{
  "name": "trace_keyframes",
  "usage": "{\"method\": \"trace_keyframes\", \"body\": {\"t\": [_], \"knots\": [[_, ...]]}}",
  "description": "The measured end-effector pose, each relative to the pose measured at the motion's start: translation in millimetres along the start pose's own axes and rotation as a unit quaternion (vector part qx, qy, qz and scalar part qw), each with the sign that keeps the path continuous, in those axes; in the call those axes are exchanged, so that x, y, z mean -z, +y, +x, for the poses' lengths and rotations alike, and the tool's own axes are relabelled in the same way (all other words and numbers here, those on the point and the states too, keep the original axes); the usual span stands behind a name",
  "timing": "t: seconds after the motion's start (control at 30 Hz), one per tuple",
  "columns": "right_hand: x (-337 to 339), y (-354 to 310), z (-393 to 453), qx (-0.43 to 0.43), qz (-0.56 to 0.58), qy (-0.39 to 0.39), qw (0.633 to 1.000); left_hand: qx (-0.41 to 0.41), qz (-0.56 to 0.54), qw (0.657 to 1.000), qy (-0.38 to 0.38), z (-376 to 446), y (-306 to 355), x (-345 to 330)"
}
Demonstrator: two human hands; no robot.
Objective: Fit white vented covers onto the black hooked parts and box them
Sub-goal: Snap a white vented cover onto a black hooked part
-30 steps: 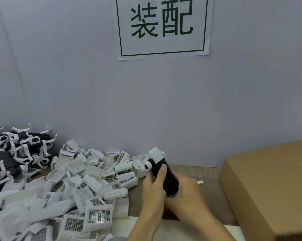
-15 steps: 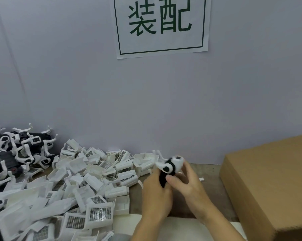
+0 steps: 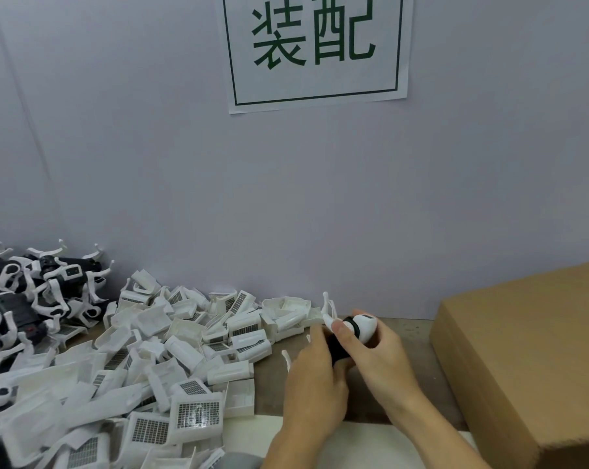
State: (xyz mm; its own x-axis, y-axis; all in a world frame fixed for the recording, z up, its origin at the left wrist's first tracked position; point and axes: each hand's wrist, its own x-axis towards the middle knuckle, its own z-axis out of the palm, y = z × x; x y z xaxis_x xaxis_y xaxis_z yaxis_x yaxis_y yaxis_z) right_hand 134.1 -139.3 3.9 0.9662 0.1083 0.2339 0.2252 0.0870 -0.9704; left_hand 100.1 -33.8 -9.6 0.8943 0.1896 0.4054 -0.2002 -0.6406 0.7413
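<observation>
Both hands hold 1 black part (image 3: 337,350) low in the middle of the view, just above the bench (image 3: 401,340). The left hand (image 3: 315,384) wraps its fingers round the lower, dark end; the right hand (image 3: 376,353) curls round the upper end, thumb across the body, where a rounded white piece (image 3: 366,328) sits. The part's long axis runs from lower left, inside the left hand, up and right toward the right hand. A thin white hook (image 3: 327,308) sticks up from it just left of the right thumb.

Whether a vented cover is seated on this part cannot be told; the fingers hide most of it.

The box (image 3: 523,350) lies to the right, near the right hand and well apart from the left, so the right hand looks better placed to carry the part over. The next cover (image 3: 244,330) would come from the left: the heap's edge lies just beside the left hand.

Counts: 1 part in hand, 1 box, 1 paper sign (image 3: 317,49) on the wall. The loose white covers form 1 heap, far too many and too overlapped to count, certainly more than 20. A second heap of black parts (image 3: 32,292) lies at far left against the wall, roughly 10 or more, also tangled beyond counting.
</observation>
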Motion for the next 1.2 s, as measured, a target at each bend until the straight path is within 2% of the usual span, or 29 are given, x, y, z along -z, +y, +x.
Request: {"method": "trace_keyframes", "body": {"t": [0.07,0.13,0.2,0.27,0.3,0.37,0.43,0.53,0.6,0.67,0.73,0.83,0.97,1.2], "knots": [[-2.7,0.5,-1.2,-0.019,0.009,-0.026,0.999,0.022,-0.085,0.994,0.070,3.0,2.5,1.1],[-3.0,1.3,1.0,-0.038,-0.013,0.004,0.999,0.089,-0.190,0.966,0.153,7.3,8.1,5.5],[-1.8,3.3,4.4,-0.044,-0.063,0.034,0.996,0.202,-0.332,0.903,0.184,10.3,10.2,10.3],[-2.0,5.3,5.1,-0.053,-0.081,0.033,0.995,0.295,-0.488,0.808,0.147,13.2,10.3,15.9],[-2.6,6.0,4.9,-0.059,-0.092,0.022,0.994,0.308,-0.525,0.782,0.133,14.2,8.6,17.5],[-3.5,7.6,5.2,-0.078,-0.110,-0.010,0.991,0.306,-0.507,0.796,0.128,14.2,8.0,17.6],[-5.4,6.2,5.9,-0.110,-0.064,-0.036,0.991,0.314,-0.475,0.809,0.147,13.7,8.0,14.9],[-6.1,2.7,4.9,-0.162,0.043,-0.049,0.985,0.336,-0.499,0.782,0.163,14.6,7.7,14.7],[-5.8,2.4,5.5,-0.171,0.072,-0.029,0.982,0.330,-0.521,0.769,0.165,17.1,6.6,16.3],[-5.3,2.2,6.4,-0.155,0.034,-0.007,0.987,0.323,-0.536,0.764,0.159,18.2,4.4,17.4],[-5.2,1.7,4.2,-0.155,0.015,-0.020,0.988,0.315,-0.544,0.763,0.154,16.9,3.8,17.4],[-8.1,-0.4,-1.9,-0.186,0.051,-0.092,0.977,0.299,-0.542,0.774,0.130,16.5,3.1,15.2],[-6.4,-2.9,-5.2,-0.189,0.042,-0.172,0.966,0.312,-0.538,0.779,0.078,14.4,7.5,14.3],[-9.7,1.0,-6.2,-0.177,0.054,-0.179,0.966,0.339,-0.556,0.758,0.043,13.6,8.8,12.2]]}}
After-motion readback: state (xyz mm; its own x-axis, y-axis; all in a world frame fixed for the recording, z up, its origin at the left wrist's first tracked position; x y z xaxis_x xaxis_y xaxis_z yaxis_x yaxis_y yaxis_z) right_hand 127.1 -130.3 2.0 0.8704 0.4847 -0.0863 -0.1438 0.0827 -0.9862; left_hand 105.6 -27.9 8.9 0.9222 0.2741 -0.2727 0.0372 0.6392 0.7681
